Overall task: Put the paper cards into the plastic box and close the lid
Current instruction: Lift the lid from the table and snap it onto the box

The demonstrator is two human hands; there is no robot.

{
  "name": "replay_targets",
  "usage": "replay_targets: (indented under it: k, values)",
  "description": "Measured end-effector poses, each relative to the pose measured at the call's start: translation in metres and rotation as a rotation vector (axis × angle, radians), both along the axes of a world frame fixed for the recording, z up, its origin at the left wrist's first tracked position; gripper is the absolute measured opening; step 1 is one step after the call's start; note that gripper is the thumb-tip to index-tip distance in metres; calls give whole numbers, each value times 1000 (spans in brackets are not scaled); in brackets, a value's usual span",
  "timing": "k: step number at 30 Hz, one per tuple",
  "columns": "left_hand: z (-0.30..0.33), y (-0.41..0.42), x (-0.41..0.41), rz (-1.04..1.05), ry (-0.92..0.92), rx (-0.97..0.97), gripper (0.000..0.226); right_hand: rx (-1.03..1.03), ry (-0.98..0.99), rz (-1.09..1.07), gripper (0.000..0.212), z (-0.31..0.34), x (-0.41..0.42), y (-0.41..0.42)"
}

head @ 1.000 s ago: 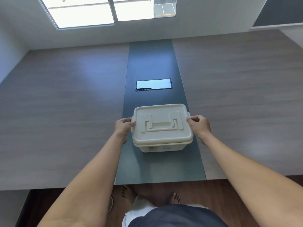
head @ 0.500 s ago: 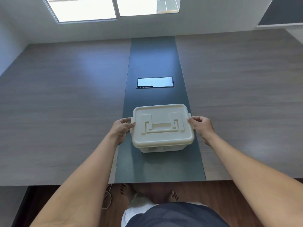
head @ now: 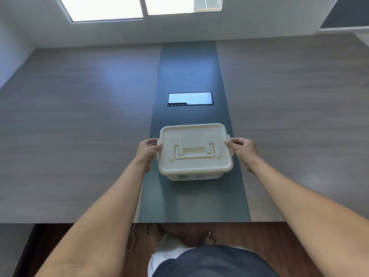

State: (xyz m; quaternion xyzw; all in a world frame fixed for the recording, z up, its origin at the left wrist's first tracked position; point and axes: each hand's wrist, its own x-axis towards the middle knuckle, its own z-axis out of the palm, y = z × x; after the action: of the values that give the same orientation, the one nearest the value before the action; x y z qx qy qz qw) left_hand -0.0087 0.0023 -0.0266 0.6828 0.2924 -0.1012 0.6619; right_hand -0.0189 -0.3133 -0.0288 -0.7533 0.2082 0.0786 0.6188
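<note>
Standing at the near edge of the tabletop [head: 79, 136], I had the plastic box [head: 194, 176] straight ahead of me on the dark strip down the middle, its long axis running left to right across my body, so each short end faced one of my hands. On top sat the lid [head: 195, 148], laid flat over the box with the carry handle folded down; whether it was fully seated I could not tell. No paper cards were in sight, and I judged they were already inside. My left hand [head: 147, 152] was at the left end and my right hand [head: 242, 150] at the right end, about equally near, with the box squarely between them. Each grip was loosely curled, fingertips touching the lid's edge just above the side latch, holding nothing closed in the palm. Smallest of all were those two latches, one at each end; I judged pressing them inward and down was what remained.
</note>
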Motion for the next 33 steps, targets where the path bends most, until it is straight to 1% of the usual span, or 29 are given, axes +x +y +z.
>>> replay_targets:
  k: [2, 3, 4, 6, 7, 9, 11, 13, 15, 17, 19, 20, 21, 22, 23, 24, 28, 30, 33]
  values:
    - [-3, -1, 2, 2, 18, 76, 47, -2, 42, 9, 35, -2, 3, 0]
    - [-6, -1, 2, -2, 54, 103, 50, 0, 93, 15, 39, -3, 3, 1]
    - [-8, -1, 1, -14, 107, 101, 51, 18, 156, 23, 43, -6, 2, 2]
    - [-13, -3, -3, -38, 191, 3, 48, 120, 260, 19, 50, -9, -1, 4]
    - [-14, -4, -5, -44, 204, -34, 46, 177, 284, 8, 50, -7, -2, 4]
    - [-16, -5, -6, -45, 180, -25, 44, 233, 291, -6, 47, -3, 0, 3]
    - [-19, -5, -5, -31, 155, -8, 41, 269, 312, -18, 39, -1, 4, 0]
    - [-20, -6, -3, -9, 158, -36, 39, 320, 350, -23, 32, 2, 6, 0]
    - [-22, -6, -1, 24, 156, -29, 39, 311, 365, -38, 35, -1, 8, 0]
    - [-23, -5, 1, 60, 111, 39, 39, 216, 323, -45, 47, -2, 9, -1]
    - [-21, -6, 1, 70, 45, 134, 32, 70, 260, -40, 60, -2, 11, -4]
    - [-20, -7, 1, 60, 16, 189, 29, -6, 224, -27, 61, -1, 12, -5]
    - [-21, -9, 1, 39, -3, 249, 28, -78, 185, -6, 56, 2, 12, -5]
    - [-23, -10, 2, 23, -25, 318, 28, -157, 146, 16, 46, 3, 12, -3]
    - [-24, -12, 3, 9, -32, 393, 31, -241, 106, 30, 36, 5, 12, 0]
    - [-26, -14, 2, 0, -41, 467, 34, -320, 72, 31, 31, 4, 11, 4]
    - [-24, -22, 0, -65, -82, 763, 41, -563, -39, 25, 28, 2, 5, 17]
    - [-23, -25, 0, -80, -100, 836, 42, -601, -68, 16, 27, 0, 5, 18]
    - [-24, -26, 4, -64, -99, 835, 44, -573, -65, 4, 29, -1, 7, 18]
